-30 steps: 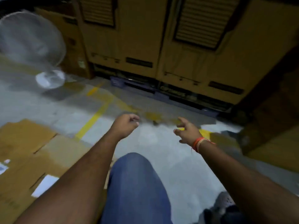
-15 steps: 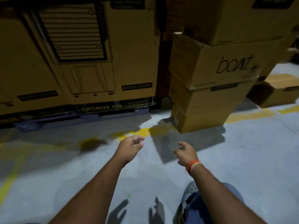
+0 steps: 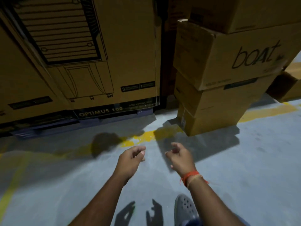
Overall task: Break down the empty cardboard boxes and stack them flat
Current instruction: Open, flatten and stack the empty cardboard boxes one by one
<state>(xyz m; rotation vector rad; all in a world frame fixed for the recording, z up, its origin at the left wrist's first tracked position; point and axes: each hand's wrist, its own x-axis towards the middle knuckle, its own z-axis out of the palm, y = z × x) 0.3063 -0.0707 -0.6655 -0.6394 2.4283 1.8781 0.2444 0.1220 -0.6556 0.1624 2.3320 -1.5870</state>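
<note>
Right now both hands are reaching out in front of the person with nothing in them. The left hand [image 3: 130,158] is hanging with its fingers loosely curled, and the right hand [image 3: 180,158], wearing an orange thread bracelet [image 3: 189,176] at the wrist, is doing the same. Neither is touching any cardboard.

The likeliest target, I'm guessing, is the stack of brown boxes [image 3: 216,101] standing just ahead to the right on the grey floor [image 3: 244,168], well beyond the fingertips. Whether they are empty I cannot tell; they are all looking closed.

That is where trouble is waiting. The "boat" box [image 3: 228,57] is sitting skewed, overhanging the box under it, with another carton [image 3: 260,12] riding on top. Anyone tugging a lower box is risking the whole pile tipping toward them. If a box is still full, it could be dropping onto the foot in the grey perforated clog [image 3: 185,207].

As for writing, "boat" is showing in black hand-style lettering on the skewed box. The tall carton [image 3: 114,51] to the left is carrying "OPTIMUS 100" along its bottom band, beneath a line drawing of an appliance on castors. Small panels numbered 3 and 1 are too fine to read.
</note>
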